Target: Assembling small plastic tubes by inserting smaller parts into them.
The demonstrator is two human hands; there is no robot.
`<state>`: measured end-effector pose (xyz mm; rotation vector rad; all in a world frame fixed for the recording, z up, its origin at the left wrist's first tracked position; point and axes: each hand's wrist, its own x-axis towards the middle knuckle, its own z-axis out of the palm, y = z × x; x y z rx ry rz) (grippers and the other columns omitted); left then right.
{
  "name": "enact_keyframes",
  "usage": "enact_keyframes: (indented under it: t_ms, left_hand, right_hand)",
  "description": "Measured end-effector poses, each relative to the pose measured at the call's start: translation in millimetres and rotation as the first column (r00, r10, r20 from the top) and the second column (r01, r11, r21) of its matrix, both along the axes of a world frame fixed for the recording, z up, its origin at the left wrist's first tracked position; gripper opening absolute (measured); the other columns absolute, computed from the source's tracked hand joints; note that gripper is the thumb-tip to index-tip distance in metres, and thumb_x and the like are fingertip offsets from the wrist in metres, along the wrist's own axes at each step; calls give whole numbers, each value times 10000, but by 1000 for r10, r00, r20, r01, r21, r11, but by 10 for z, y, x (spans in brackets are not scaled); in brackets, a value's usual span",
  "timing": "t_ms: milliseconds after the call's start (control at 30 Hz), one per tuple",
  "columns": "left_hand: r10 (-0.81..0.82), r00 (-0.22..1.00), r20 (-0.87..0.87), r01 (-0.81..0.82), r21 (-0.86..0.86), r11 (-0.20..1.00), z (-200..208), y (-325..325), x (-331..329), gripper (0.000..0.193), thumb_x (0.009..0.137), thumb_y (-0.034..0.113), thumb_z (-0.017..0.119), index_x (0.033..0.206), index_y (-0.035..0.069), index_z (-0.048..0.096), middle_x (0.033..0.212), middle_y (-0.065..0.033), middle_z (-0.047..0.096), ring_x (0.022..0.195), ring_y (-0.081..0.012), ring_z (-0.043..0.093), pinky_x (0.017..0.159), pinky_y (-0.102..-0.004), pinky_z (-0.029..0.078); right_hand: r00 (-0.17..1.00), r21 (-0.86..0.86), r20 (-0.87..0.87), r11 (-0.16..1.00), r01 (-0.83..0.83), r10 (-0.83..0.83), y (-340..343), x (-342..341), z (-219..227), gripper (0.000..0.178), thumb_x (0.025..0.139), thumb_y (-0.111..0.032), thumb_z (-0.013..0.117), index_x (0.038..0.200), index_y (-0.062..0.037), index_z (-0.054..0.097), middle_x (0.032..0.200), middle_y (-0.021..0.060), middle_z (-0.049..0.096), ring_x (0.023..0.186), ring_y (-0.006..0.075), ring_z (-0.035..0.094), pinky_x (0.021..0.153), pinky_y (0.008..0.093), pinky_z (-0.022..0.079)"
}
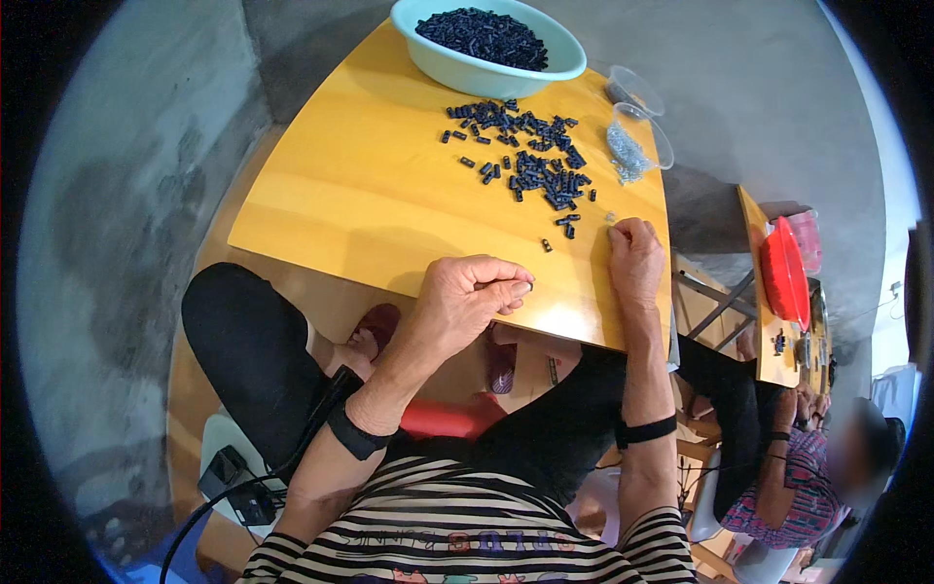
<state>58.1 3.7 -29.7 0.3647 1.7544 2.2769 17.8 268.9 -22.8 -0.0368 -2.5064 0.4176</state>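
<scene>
My left hand (465, 297) is closed in a pinch just above the table's near edge. A small dark bit shows at its fingertips, most likely one of the black pieces, though the fingers hide nearly all of it. My right hand (637, 261) rests near the right edge of the table with its fingers curled together; what they hold, if anything, is hidden. Just beyond its fingertips lies a tiny shiny bit (610, 216). Many small black tube-like plastic pieces (550, 180) lie loosely heaped beyond both hands, and one stray black piece (547, 245) lies between them.
On the yellow table (360, 185) stands a pale green basin (486, 73) full of black pieces. A clear tub (662, 146) of small silvery parts and another clear tub (637, 83) stand at the right edge. Rightward, a person (793, 477) sits by another table with a red basin (784, 273).
</scene>
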Motion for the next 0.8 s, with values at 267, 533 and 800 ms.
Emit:
enact_keyframes:
  t_ms: [267, 533, 800]
  left_hand:
    - [-71, 993, 90, 55, 161, 985, 55, -73, -33, 179, 881, 103, 649, 988, -38, 678, 806, -86, 688, 694, -105, 641, 650, -232, 540]
    - [-74, 992, 105, 56, 163, 985, 165, -121, 17, 189, 884, 118, 647, 1002, -27, 678, 821, -82, 689, 706, -109, 641, 662, -233, 543]
    - [-66, 996, 65, 58, 127, 990, 201, -161, 42, 179, 877, 113, 658, 997, -17, 684, 822, -73, 689, 707, -106, 640, 659, -237, 545]
  right_hand:
    - [932, -895, 137, 446, -29, 335, -357, 600, 363, 95, 886, -121, 580, 847, -35, 599, 766, 33, 615, 567, 64, 494, 523, 224, 402]
    - [855, -990, 12, 127, -63, 518, -957, 814, 465, 124, 903, -65, 584, 1016, -26, 617, 778, 28, 626, 547, 71, 506, 476, 201, 386]
    - [797, -995, -58, -97, 2, 602, -1072, 832, 399, 148, 919, -106, 585, 1046, -35, 616, 776, 15, 618, 565, 63, 507, 489, 190, 385]
